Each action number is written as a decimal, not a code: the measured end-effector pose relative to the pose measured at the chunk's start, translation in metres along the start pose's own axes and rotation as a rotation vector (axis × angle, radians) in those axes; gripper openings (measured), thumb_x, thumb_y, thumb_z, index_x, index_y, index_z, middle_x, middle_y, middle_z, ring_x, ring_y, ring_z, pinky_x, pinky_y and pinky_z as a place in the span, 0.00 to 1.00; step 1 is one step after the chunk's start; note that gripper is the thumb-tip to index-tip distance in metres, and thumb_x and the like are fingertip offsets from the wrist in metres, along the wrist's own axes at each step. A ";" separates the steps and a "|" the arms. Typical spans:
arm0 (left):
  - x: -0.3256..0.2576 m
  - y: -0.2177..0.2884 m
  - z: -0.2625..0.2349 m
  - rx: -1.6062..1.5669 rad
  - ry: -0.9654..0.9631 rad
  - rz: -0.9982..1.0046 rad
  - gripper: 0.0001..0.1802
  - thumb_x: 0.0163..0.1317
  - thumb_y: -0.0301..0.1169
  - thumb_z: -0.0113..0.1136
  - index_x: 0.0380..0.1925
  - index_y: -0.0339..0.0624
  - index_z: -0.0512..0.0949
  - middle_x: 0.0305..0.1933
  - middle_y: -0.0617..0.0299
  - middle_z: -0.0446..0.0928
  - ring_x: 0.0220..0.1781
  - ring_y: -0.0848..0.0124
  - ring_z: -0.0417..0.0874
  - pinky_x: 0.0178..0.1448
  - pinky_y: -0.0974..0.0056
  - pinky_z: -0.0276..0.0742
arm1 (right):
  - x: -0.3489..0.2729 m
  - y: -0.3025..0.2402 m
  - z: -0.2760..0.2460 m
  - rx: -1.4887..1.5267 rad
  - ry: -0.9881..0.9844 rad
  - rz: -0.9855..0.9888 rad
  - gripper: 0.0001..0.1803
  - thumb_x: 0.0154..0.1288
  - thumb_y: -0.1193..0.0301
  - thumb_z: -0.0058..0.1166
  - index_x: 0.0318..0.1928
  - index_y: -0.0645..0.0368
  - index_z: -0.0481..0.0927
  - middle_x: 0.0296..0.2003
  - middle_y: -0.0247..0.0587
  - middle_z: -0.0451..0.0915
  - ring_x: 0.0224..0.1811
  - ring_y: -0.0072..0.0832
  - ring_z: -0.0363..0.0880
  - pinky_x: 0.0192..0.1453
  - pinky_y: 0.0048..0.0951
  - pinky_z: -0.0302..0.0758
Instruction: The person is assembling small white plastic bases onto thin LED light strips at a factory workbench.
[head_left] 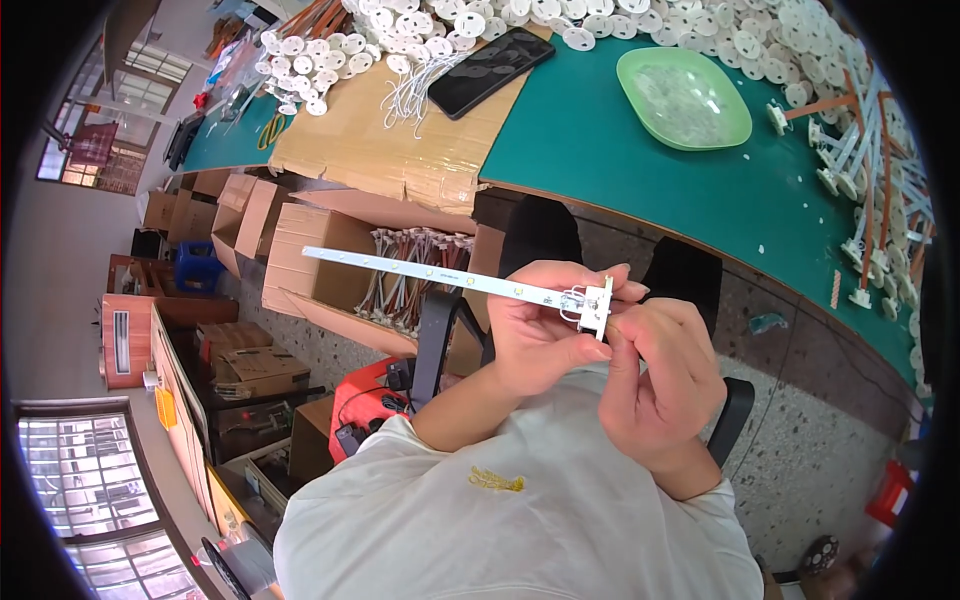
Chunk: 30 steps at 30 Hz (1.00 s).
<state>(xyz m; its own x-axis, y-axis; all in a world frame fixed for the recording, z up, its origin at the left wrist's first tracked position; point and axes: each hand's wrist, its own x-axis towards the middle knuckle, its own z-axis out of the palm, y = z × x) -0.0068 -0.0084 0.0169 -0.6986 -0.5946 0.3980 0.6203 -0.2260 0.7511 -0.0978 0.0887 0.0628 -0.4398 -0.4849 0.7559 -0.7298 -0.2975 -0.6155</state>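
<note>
White shirt (400, 530) fills the bottom. Left hand (525, 335) grips LED strip (430, 272) by its white end piece (597, 308); right hand (665, 385), fingers curled, pinches at that piece.

A slim white LED strip (418, 271) slants leftward.

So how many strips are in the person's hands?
1: a pale strip, pointing leftward from the left hand, its white end piece by the right hand. No other is held.

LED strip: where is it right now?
Head view, centre: the strip runs across the left hand, free end pointing left over the open box, other end at the white fitting by the right hand.
</note>
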 end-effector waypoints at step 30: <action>-0.004 -0.003 -0.003 0.021 -0.051 0.020 0.31 0.50 0.33 0.76 0.48 0.37 0.67 0.55 0.42 0.77 0.55 0.51 0.82 0.59 0.49 0.80 | -0.002 0.012 -0.006 0.254 -0.054 0.044 0.04 0.52 0.85 0.55 0.30 0.70 0.77 0.22 0.44 0.78 0.19 0.30 0.73 0.25 0.25 0.70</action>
<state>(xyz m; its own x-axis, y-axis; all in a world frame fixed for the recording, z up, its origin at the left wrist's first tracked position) -0.0046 -0.0079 0.0116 -0.7039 -0.5584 0.4389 0.6268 -0.1978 0.7536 -0.1089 0.0911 0.0553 -0.4343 -0.5434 0.7184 -0.5529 -0.4688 -0.6889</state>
